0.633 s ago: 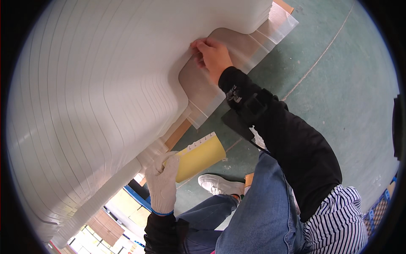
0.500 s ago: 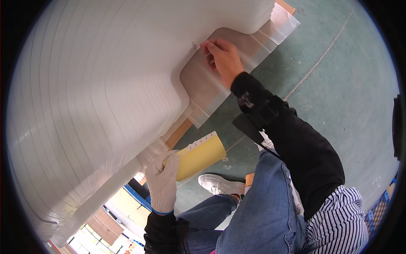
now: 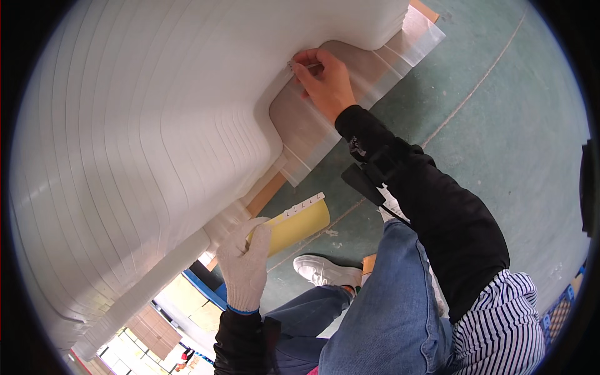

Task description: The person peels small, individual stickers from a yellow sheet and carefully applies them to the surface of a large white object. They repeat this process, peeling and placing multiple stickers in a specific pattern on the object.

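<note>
Overhead, then, our notes from the head view:

Big white form: we see a large white ribbed shape [image 3: 144, 144], wrapped in bands of white strip, filling the upper left; it curves down into a step near the middle.

Plastic film: a clear sheet [image 3: 350, 106] lies under the step of the white form and runs out over the green floor [image 3: 500, 125]; a brown board edge [image 3: 265, 195] shows beneath it.

Right hand: our bare right hand [image 3: 325, 84] is up at the edge of the white form, thumb and forefinger pressed together on a small bit of strip or film where form and sheet meet; we cannot tell which.

Left hand: our gloved left hand [image 3: 245, 265] is closed around the yellow roll [image 3: 297, 226], which sits just below the lower edge of the white form.

Yellow roll: it has a white toothed edge along its upper side and points toward the right, above the floor.

Containers: a blue crate corner [image 3: 565, 306] shows at the far right rim; its contents cannot be made out.

Below: blue jeans [image 3: 387, 312], a white shoe [image 3: 325, 272], black sleeve [image 3: 437, 212].
</note>
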Demonstrator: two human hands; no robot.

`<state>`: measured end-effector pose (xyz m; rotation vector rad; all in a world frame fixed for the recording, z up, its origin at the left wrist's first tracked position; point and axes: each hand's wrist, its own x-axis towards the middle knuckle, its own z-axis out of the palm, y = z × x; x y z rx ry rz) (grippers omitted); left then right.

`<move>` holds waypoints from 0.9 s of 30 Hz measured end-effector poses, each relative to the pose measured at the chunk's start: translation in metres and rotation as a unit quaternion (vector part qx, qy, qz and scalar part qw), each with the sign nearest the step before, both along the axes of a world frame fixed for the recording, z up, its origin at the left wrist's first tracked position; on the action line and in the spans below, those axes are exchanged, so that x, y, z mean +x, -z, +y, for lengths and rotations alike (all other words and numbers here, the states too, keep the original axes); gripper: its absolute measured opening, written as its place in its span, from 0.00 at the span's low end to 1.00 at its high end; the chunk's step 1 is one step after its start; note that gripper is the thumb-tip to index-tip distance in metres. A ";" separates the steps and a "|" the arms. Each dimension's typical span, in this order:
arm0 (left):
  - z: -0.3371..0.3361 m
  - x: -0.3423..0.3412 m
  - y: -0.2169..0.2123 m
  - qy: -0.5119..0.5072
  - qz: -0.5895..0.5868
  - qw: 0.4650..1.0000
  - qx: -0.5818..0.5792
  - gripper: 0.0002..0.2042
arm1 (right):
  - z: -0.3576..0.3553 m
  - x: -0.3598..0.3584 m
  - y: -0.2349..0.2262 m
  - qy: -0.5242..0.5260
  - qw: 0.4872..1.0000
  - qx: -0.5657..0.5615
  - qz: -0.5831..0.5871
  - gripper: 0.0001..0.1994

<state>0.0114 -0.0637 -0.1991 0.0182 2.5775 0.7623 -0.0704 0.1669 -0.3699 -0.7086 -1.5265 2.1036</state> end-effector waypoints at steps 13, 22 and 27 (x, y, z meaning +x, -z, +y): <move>-0.006 -0.001 0.002 -0.002 -0.004 1.000 0.010 0.12 | 0.003 -0.010 0.010 -0.035 0.999 0.030 -0.021 0.08; -0.008 -0.001 0.004 0.004 0.009 1.000 0.005 0.11 | -0.012 0.006 0.004 -0.050 0.996 -0.073 0.003 0.06; -0.004 0.000 0.002 0.003 -0.005 1.000 -0.001 0.11 | -0.014 -0.004 0.002 -0.008 0.989 -0.149 0.004 0.07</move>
